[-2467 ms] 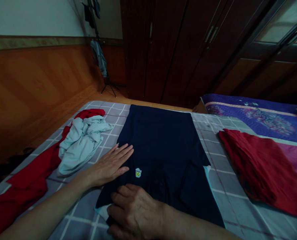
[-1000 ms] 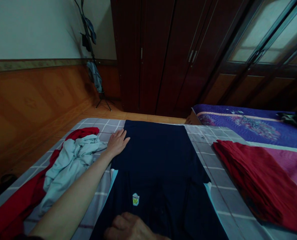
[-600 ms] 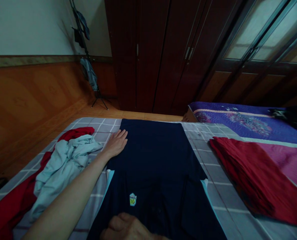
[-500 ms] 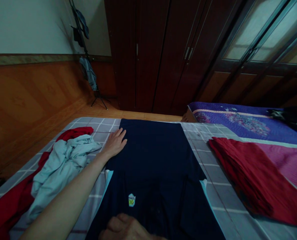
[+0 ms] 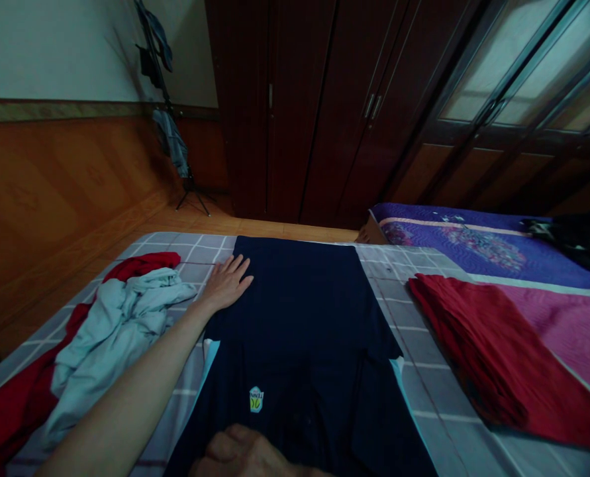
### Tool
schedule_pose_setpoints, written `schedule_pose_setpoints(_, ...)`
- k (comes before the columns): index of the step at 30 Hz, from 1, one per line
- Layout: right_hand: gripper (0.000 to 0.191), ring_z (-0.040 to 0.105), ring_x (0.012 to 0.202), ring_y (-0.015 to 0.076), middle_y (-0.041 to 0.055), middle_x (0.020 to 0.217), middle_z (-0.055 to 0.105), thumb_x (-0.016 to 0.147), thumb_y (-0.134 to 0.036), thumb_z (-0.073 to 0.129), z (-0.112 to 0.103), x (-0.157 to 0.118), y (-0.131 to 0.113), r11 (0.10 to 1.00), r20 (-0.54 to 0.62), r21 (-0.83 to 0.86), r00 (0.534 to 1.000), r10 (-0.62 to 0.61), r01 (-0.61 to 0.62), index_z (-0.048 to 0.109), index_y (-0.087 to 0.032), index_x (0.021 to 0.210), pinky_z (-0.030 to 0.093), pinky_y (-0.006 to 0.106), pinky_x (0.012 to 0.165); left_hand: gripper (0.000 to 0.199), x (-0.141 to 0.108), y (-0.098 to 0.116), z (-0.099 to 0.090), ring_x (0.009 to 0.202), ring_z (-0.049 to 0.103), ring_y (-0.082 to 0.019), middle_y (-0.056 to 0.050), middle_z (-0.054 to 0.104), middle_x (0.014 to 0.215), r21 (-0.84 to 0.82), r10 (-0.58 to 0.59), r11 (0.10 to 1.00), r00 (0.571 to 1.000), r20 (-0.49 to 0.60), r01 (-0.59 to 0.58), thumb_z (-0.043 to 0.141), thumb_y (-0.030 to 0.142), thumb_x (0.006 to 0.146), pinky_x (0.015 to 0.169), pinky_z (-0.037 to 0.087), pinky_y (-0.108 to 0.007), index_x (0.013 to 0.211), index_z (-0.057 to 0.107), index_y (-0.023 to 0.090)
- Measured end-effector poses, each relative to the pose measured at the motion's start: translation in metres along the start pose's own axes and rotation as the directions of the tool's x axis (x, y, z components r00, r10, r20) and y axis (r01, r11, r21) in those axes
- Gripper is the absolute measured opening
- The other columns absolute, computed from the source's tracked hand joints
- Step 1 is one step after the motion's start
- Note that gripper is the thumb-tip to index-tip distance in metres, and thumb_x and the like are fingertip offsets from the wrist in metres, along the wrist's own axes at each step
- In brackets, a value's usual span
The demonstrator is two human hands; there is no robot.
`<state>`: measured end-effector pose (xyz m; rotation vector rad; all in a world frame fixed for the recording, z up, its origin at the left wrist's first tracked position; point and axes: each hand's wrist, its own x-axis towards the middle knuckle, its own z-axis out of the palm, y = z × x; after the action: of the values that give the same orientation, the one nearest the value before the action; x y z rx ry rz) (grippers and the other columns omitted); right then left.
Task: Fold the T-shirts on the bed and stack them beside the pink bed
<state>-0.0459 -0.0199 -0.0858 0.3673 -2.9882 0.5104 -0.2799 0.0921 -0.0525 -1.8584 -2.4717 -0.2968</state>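
Observation:
A navy shirt (image 5: 295, 298) lies spread over the checked sheet, with pale blue strips along both sides and a small tennis badge (image 5: 255, 399) that reads upside down from here. My left hand (image 5: 226, 283) rests flat near the shirt's far left edge, fingers stretched out and apart. At the bottom edge of the view my right hand (image 5: 249, 454) is closed over the near part of the shirt, below the badge. Its fingers are curled under, and whatever they grip is hidden.
Left of the shirt lie a crumpled pale blue garment (image 5: 120, 338) and a red one (image 5: 16, 411). A folded red cloth (image 5: 503, 358) lies to the right. Beyond are a purple bedcover (image 5: 443, 232), a dark wardrobe (image 5: 299, 119) and a coat stand (image 5: 168, 106).
The whole view has shifted slightly, so things appear a little further left. Both hands keep their places on the shirt, and the shirt looks unchanged.

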Motion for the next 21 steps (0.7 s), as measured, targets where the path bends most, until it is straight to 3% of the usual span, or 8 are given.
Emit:
schedule_pose_setpoints(4, 0.027, 0.048, 0.067, 0.0112, -0.0057, 0.071, 0.054, 0.089, -0.046, 0.052, -0.015, -0.001, -0.004, 0.995, -0.014, -0.041, 0.996, -0.089, 0.089, 0.050, -0.022, 0.076, 0.036, 0.023, 0.052, 0.063, -0.002, 0.000, -0.005, 0.138, 0.023, -0.030, -0.015, 0.030, 0.149, -0.015, -0.033, 0.999, 0.997, -0.068, 0.032, 0.035, 0.047, 0.092, 0.109, 0.023, -0.051, 0.143, 0.029, 0.011)
schedule_pose_setpoints(6, 0.021, 0.049, 0.071, 0.0122, -0.0048, 0.081, 0.057, 0.091, -0.042, 0.049, -0.043, -0.007, -0.011, 0.990, -0.070, -0.090, 0.991, -0.114, 0.108, 0.052, -0.022, 0.083, 0.037, 0.024, 0.054, 0.063, -0.004, 0.002, -0.015, 0.136, 0.027, -0.029, -0.017, 0.034, 0.146, -0.045, -0.038, 0.999, 0.986, -0.160, 0.031, 0.038, 0.044, 0.091, 0.110, 0.024, -0.047, 0.142, 0.031, 0.008)
schedule_pose_setpoints(9, 0.027, 0.052, 0.080, 0.0149, 0.0002, 0.098, 0.059, 0.091, -0.046, 0.045, -0.104, -0.029, -0.025, 0.985, -0.111, -0.165, 0.992, -0.059, 0.040, 0.053, -0.020, 0.087, 0.043, 0.027, 0.061, 0.055, -0.014, 0.016, -0.043, 0.128, 0.042, -0.025, -0.016, 0.048, 0.136, -0.152, -0.010, 0.988, 0.955, -0.296, -0.037, 0.042, 0.040, 0.089, 0.107, 0.032, -0.039, 0.133, 0.044, 0.007)
schedule_pose_setpoints(12, 0.029, 0.054, 0.099, 0.0176, 0.0068, 0.120, 0.057, 0.089, -0.042, 0.050, -0.159, -0.070, -0.036, 0.980, -0.107, -0.157, 0.989, 0.102, -0.118, 0.055, -0.017, 0.102, 0.047, 0.029, 0.082, 0.041, -0.040, 0.042, -0.082, 0.112, 0.056, -0.021, -0.008, 0.062, 0.121, -0.284, 0.071, 0.946, 0.956, -0.286, -0.156, 0.042, 0.039, 0.091, 0.098, 0.043, -0.035, 0.121, 0.057, 0.015)
schedule_pose_setpoints(14, 0.028, 0.052, 0.111, 0.0199, 0.0077, 0.126, 0.056, 0.088, -0.034, 0.052, -0.180, -0.105, -0.041, 0.941, -0.164, -0.158, 0.947, 0.275, -0.300, 0.055, -0.018, 0.111, 0.046, 0.032, 0.091, 0.037, -0.067, 0.059, -0.105, 0.105, 0.060, -0.019, -0.005, 0.066, 0.114, -0.319, 0.202, 0.909, 0.952, -0.230, -0.270, 0.043, 0.040, 0.091, 0.093, 0.046, -0.034, 0.116, 0.060, 0.019)
schedule_pose_setpoints(16, 0.029, 0.053, 0.112, 0.0208, 0.0073, 0.126, 0.057, 0.088, -0.030, 0.051, -0.183, -0.140, -0.046, 0.889, -0.220, -0.186, 0.900, 0.377, -0.418, 0.056, -0.021, 0.115, 0.048, 0.033, 0.091, 0.033, -0.102, 0.070, -0.122, 0.107, 0.060, -0.019, -0.003, 0.066, 0.114, -0.302, 0.416, 0.846, 0.898, -0.144, -0.440, 0.046, 0.038, 0.092, 0.094, 0.047, -0.034, 0.115, 0.061, 0.021)
schedule_pose_setpoints(18, 0.032, 0.057, 0.109, 0.0214, 0.0080, 0.124, 0.059, 0.088, -0.028, 0.050, -0.169, -0.174, -0.049, 0.861, -0.237, -0.231, 0.884, 0.402, -0.454, 0.055, -0.022, 0.119, 0.051, 0.033, 0.087, 0.029, -0.138, 0.073, -0.130, 0.105, 0.060, -0.018, -0.002, 0.067, 0.113, -0.293, 0.577, 0.775, 0.816, -0.033, -0.560, 0.051, 0.035, 0.090, 0.093, 0.048, -0.032, 0.116, 0.062, 0.024)
schedule_pose_setpoints(21, 0.031, 0.060, 0.105, 0.0215, 0.0099, 0.122, 0.061, 0.089, -0.029, 0.047, -0.126, -0.214, -0.048, 0.851, -0.271, -0.315, 0.899, 0.343, -0.419, 0.057, -0.022, 0.118, 0.054, 0.030, 0.080, 0.037, -0.189, 0.063, -0.127, 0.107, 0.061, -0.018, -0.001, 0.065, 0.118, -0.292, 0.649, 0.745, 0.753, 0.112, -0.599, 0.060, 0.035, 0.084, 0.094, 0.049, -0.031, 0.121, 0.058, 0.030)
